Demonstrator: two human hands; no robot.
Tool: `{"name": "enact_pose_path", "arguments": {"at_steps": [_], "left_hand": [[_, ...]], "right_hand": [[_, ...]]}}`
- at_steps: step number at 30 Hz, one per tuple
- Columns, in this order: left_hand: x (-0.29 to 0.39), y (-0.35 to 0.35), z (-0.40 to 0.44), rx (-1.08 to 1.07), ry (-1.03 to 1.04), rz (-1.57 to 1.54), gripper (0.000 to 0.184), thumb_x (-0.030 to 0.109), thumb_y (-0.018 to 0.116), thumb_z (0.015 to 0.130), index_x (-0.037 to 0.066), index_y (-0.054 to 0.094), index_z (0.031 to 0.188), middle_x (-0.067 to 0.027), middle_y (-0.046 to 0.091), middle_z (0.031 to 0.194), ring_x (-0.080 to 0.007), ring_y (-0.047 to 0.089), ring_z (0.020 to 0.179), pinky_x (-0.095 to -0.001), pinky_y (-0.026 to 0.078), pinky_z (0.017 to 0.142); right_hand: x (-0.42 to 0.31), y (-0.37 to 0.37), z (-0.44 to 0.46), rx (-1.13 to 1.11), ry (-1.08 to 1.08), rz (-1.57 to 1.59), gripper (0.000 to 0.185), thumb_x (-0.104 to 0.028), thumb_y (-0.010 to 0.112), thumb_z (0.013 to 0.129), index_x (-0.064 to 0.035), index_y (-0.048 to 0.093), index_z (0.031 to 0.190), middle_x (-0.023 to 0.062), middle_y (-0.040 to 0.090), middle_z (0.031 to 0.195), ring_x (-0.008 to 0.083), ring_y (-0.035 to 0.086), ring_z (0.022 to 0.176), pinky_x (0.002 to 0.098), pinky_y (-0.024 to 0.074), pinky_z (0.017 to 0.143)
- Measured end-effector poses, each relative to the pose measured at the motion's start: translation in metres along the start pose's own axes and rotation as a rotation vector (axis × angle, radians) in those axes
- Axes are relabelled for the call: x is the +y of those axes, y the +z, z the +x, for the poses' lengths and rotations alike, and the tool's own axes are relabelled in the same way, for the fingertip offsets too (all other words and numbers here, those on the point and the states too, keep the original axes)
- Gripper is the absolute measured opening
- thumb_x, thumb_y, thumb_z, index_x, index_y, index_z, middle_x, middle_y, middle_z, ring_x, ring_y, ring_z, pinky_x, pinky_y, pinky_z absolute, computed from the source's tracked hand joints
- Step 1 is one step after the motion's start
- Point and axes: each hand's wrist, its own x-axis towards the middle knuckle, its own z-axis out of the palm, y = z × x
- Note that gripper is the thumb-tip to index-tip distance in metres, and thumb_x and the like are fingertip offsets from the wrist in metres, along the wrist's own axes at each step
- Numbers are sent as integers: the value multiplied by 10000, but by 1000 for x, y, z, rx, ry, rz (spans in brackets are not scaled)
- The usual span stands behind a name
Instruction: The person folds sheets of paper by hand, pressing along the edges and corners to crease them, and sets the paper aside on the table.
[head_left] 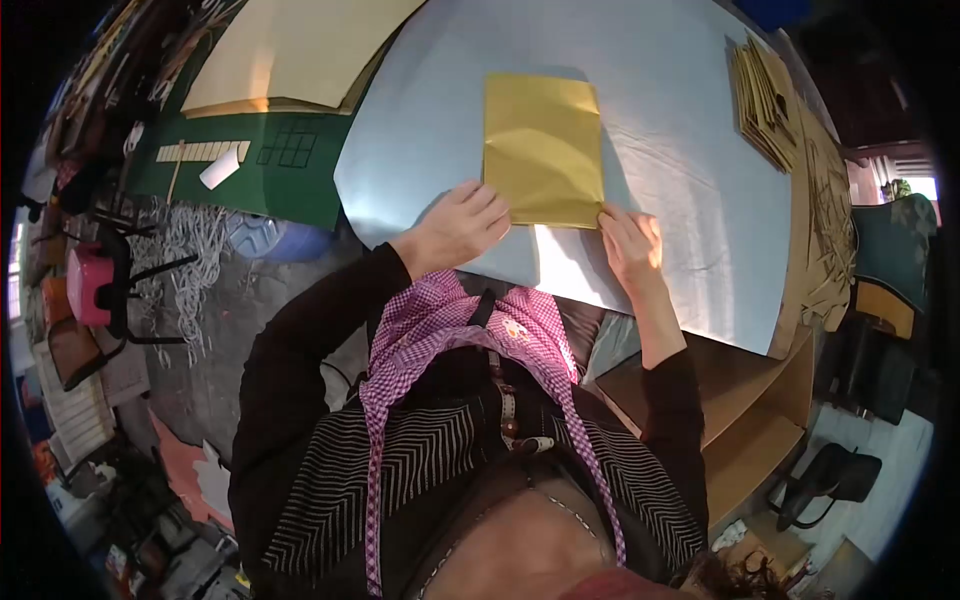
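Observation:
A flat yellow-brown paper packet (542,150) lies on the pale blue sheet that covers the table (420,130). My left hand (465,225) rests at the packet's lower left corner, fingers bent and pressed together; whether they grip its edge is hidden. At the lower right corner, my right hand (632,245) pinches the packet's edge between thumb and fingers. Sunlight falls on the sheet between my two hands.
Folded brown paper pieces (765,105) are stacked at the table's right, beside a heap of brown strips (828,230). Large cream sheets (290,50) lie on a green board (300,180) at the left. A cardboard box (760,425) stands below the table's right side.

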Motion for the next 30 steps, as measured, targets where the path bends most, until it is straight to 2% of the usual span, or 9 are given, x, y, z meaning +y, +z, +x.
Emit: {"name": "enact_pose_path", "arguments": {"at_steps": [5, 12, 15, 18, 20, 21, 23, 26, 30], "left_hand": [[1, -1, -3, -134, -61, -134, 208, 128, 599, 751, 39, 580, 938, -133, 556, 1156, -274, 522, 1121, -428, 414, 964], [0, 10, -10, -152, -122, -214, 213, 113, 581, 807, 45, 584, 1009, -101, 557, 1181, -254, 526, 1111, -412, 415, 946], [-1, 11, -10, -198, -187, -270, 332, 103, 611, 791, 65, 594, 1121, -76, 565, 1190, -237, 523, 1118, -379, 403, 950], [-3, 13, -11, -184, -202, -268, 333, 116, 628, 782, 74, 608, 1112, -74, 555, 1240, -236, 503, 1172, -397, 397, 958], [-4, 17, -13, -206, -189, -258, 347, 109, 624, 769, 82, 612, 1115, -77, 529, 1278, -247, 479, 1205, -419, 382, 973], [-2, 18, -12, -223, -186, -231, 362, 101, 621, 756, 89, 616, 1117, -79, 502, 1316, -258, 454, 1237, -440, 368, 988], [-3, 16, -11, -247, -182, -257, 367, 98, 625, 755, 91, 615, 1122, -78, 502, 1324, -270, 443, 1256, -460, 355, 1000], [-5, 21, -11, -289, -191, -279, 365, 99, 632, 765, 98, 616, 1129, -73, 500, 1335, -287, 426, 1280, -480, 326, 1028], [-7, 17, -8, -323, -223, -348, 330, 105, 619, 786, 101, 621, 1116, -70, 491, 1346, -295, 403, 1298, -486, 274, 1064]], "right_hand": [[-7, -4, -4, -103, 16, 15, 249, -24, 713, 725, -76, 633, 955, 32, 668, 1020, 208, 606, 857, 344, 443, 781], [-9, -3, -15, -206, 27, 14, 243, -105, 701, 759, -73, 608, 981, 49, 643, 1040, 208, 592, 907, 355, 416, 783], [-10, -7, -16, -216, 51, 13, 252, -114, 705, 759, -70, 600, 983, 54, 640, 1076, 208, 591, 922, 352, 416, 797], [-5, -12, -13, -276, 78, 107, 298, -160, 682, 802, -48, 593, 1063, 82, 616, 1165, 238, 579, 1018, 374, 410, 885], [-2, -16, -1, -415, 126, 184, 477, -202, 660, 816, -32, 521, 1239, 135, 526, 1314, 310, 493, 1196, 424, 359, 1017], [0, -12, -1, -413, 139, 180, 477, -202, 660, 816, -32, 521, 1239, 135, 526, 1314, 310, 493, 1196, 424, 359, 1017], [3, 1, 4, -597, 157, 155, 632, -263, 615, 849, -19, 378, 1382, 157, 356, 1462, 322, 326, 1356, 449, 245, 1118], [25, 25, 14, -589, 183, 49, 676, -338, 560, 886, -10, 311, 1421, 157, 282, 1504, 305, 237, 1407, 459, 200, 1138], [54, 55, 47, -589, 281, -26, 663, -414, 480, 928, -23, 304, 1434, 139, 281, 1513, 302, 214, 1416, 465, 166, 1143]]}}
